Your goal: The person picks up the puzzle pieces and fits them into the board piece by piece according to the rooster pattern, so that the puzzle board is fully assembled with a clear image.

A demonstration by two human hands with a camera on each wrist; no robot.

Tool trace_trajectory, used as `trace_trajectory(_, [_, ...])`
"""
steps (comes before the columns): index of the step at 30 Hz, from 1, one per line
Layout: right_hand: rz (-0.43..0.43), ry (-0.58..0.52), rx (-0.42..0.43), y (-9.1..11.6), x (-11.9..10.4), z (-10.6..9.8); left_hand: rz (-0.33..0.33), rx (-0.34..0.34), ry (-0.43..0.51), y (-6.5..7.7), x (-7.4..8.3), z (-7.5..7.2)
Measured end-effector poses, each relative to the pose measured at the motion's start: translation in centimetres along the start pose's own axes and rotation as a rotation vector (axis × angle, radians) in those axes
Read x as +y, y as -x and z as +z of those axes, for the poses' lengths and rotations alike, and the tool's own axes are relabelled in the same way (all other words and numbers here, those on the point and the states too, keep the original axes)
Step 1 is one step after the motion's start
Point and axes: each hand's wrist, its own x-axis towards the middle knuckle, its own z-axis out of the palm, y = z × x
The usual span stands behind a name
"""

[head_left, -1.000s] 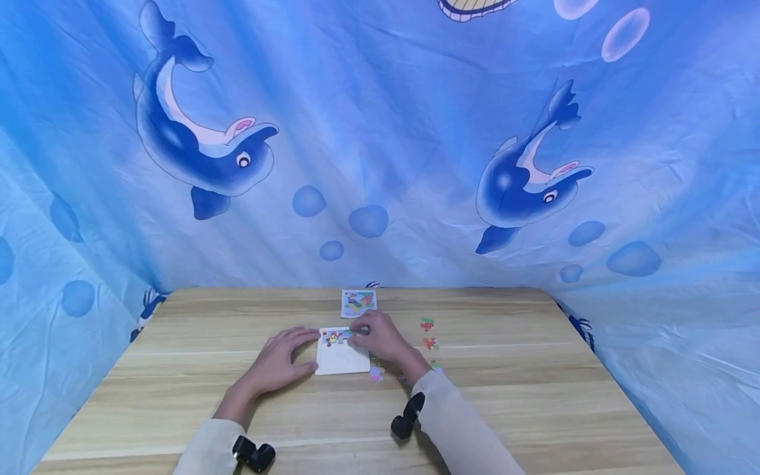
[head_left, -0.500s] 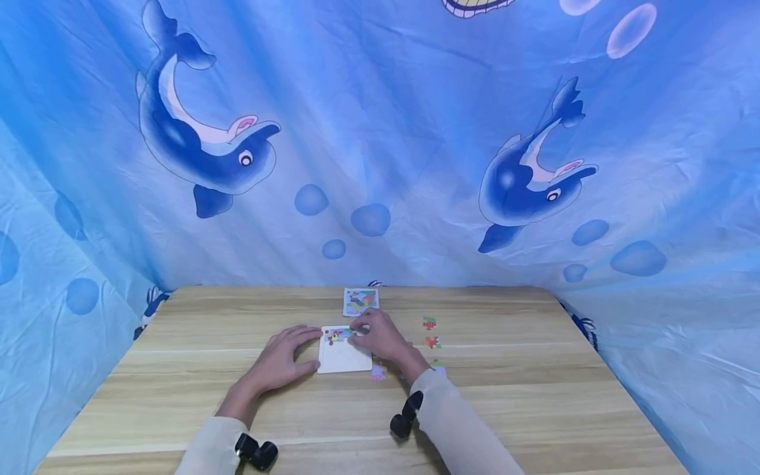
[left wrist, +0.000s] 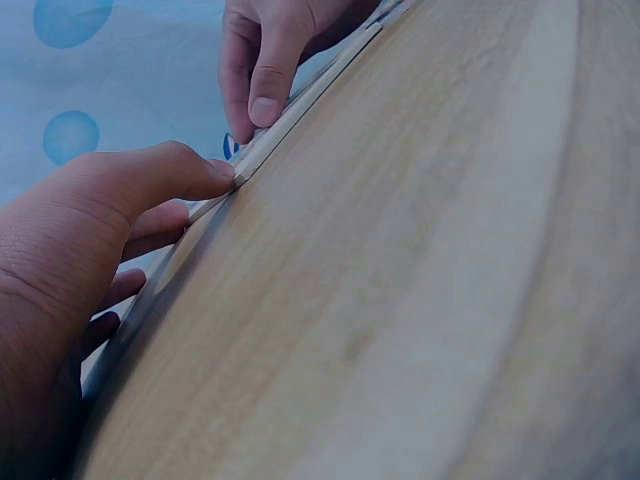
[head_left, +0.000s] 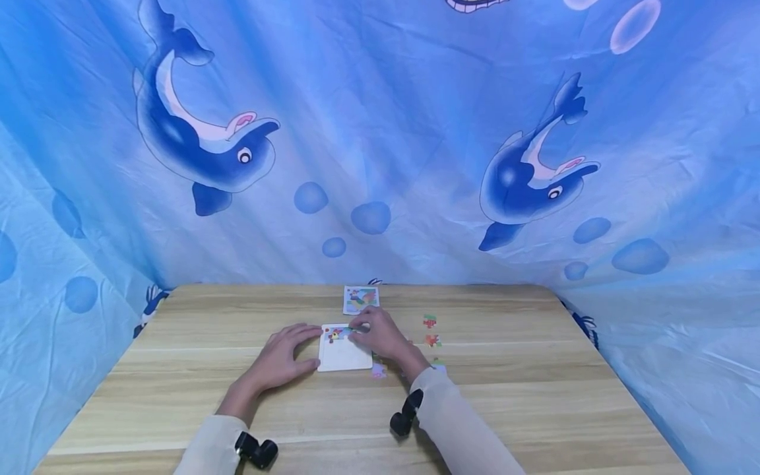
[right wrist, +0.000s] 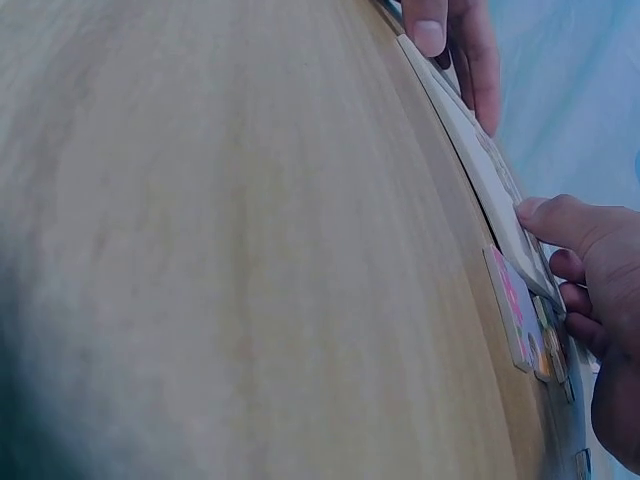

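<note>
Nothing on the wooden table has visibly moved since the earlier head view: left hand spread along the left edge of the puzzle tray, right hand bent over its far right corner, nearer the loose jigsaw pieces right of it. An assembled strip runs along its far edge. Left wrist view: left thumb touches the tray's near corner. Right wrist view: right thumb on the tray; whether it pinches a piece, I cannot tell.

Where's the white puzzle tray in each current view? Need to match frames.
Head: white puzzle tray in the lower middle, slightly left.
Left wrist: tray nearly edge-on, a thin slanting strip at the top, left of centre.
Right wrist: tray nearly edge-on, a slanting strip right of centre.
Shared landmark: left hand, at the tray's edge.
</note>
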Motion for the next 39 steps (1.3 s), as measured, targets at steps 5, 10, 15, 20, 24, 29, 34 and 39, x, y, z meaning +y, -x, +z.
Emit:
trace_trajectory(5, [-0.018, 0.003, -0.003, 0.2, -0.1, -0.5, 0.005, 0.000, 0.004, -0.1, 0.2, -0.1])
trace_trajectory(10, [-0.030, -0.056, 0.006, 0.5, 0.4, -2.6, 0.007, 0.001, 0.015, -0.3, 0.3, -0.1])
trace_trajectory(15, [0.019, -0.085, 0.065, 1.5, 2.4, -5.9, 0.004, 0.000, 0.018, -0.2, 0.3, -0.1])
trace_trajectory(20, [0.081, -0.058, 0.142, 3.0, 5.4, -8.9, 0.007, 0.008, 0.002, 0.0, 0.2, 0.0])
trace_trajectory(24, [0.166, -0.103, 0.163, 4.5, 7.7, -10.3, 0.008, 0.011, 0.008, 0.1, 0.0, -0.1])
trace_trajectory(29, [0.242, -0.193, 0.148, 5.9, 9.8, -10.9, 0.002, 0.007, 0.005, 0.1, -0.1, -0.2])
trace_trajectory(34, [0.198, -0.095, 0.161, 6.6, 11.2, -11.1, 0.001, 0.004, 0.008, 0.1, 0.0, -0.3])
trace_trajectory(39, [0.185, -0.034, 0.148, 7.0, 11.9, -11.2, 0.003, -0.001, 0.016, 0.1, 0.2, -0.3])
